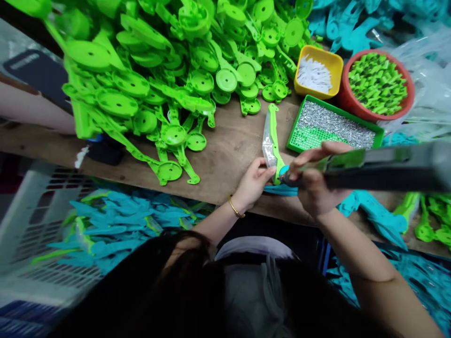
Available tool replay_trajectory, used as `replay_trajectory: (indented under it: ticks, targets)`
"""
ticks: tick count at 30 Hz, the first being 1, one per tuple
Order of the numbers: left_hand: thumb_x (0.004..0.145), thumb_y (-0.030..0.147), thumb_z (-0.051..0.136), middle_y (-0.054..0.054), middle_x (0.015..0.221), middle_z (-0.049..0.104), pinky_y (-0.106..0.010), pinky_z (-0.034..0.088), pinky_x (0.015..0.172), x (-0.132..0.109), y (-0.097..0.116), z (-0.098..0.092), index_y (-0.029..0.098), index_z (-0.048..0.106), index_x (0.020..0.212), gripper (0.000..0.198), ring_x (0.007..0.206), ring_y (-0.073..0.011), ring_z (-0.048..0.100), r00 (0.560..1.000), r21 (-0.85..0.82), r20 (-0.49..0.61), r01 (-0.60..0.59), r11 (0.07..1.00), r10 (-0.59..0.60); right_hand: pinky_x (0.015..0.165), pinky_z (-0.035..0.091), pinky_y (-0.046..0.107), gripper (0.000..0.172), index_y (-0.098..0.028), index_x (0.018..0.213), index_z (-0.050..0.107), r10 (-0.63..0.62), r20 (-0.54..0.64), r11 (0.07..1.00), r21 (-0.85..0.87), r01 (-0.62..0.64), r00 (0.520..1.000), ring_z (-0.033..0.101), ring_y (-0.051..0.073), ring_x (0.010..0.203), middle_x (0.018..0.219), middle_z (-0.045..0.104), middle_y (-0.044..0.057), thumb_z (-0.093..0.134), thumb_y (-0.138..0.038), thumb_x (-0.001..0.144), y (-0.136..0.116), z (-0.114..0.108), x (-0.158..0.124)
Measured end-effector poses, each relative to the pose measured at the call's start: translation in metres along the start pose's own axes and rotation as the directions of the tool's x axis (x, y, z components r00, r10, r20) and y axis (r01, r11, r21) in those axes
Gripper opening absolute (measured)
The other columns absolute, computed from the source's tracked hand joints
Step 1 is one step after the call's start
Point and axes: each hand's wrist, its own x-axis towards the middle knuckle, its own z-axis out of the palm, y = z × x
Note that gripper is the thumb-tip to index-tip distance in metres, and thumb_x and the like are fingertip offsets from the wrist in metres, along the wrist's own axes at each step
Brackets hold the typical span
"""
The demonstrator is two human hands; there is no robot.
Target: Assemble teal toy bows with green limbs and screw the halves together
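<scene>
Your left hand (256,176): grip is a pinch, thumb and fingers on the lower end of the part (274,141), a slim green strip with a clear plastic piece along its left side. The part lies near the middle of the surface (229,136), close to your edge, long end pointing away from you. Gold bracelet (235,206) on that wrist.

Your right hand (319,183): grip is closed around the driver (384,166), dark body, held tilted, tip down at the part's near end; can't tell if it touches. Driver casing is blurred, markings unclear. A teal piece (282,189) lies just below, at the surface edge.

Just beyond your right hand: green tray (317,136) of small silver pieces, yellow tub (337,65) of white pieces, red bowl (348,103) of small green and dark bits. Green heap (141,84) fills the upper left; teal heap (352,23) upper right, plastic bags (426,84) beside the bowl.

Far left: another person's forearm (35,108) by a dark panel (38,75); pale marks on it look like lettering, too blurred to read. White basket (24,216) lower left, teal and green pieces inside.
</scene>
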Motion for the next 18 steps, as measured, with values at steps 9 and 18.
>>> replay_trajectory:
  ticks: [9,18]
  targets:
    - [0.07,0.022,0.077,0.002,0.072,0.067,-0.024,0.055,0.061,-0.019,0.023,-0.026,0.015,0.035,0.135,0.078,0.061,-0.0128,0.068,0.973,0.226,0.098,0.182,0.957,-0.208,0.053,0.046,0.03,0.035,-0.027,0.112,0.041,-0.108,-0.451,0.961,-0.275,-0.023,0.886,0.044,0.007,0.053,0.088,0.056,0.001,0.053,-0.05,0.089,0.062,-0.021,0.082]
    - [0.068,0.022,0.079,-0.001,0.072,0.07,-0.026,0.057,0.066,-0.013,0.011,-0.026,0.013,0.048,0.116,0.057,0.063,-0.014,0.07,0.982,0.144,0.044,0.177,0.974,-0.185,0.065,0.052,0.038,0.039,-0.025,0.106,0.046,-0.043,-0.305,0.962,-0.268,-0.043,0.951,0.054,0.013,0.064,0.086,0.06,0.002,0.045,-0.061,0.088,0.082,-0.025,0.068]
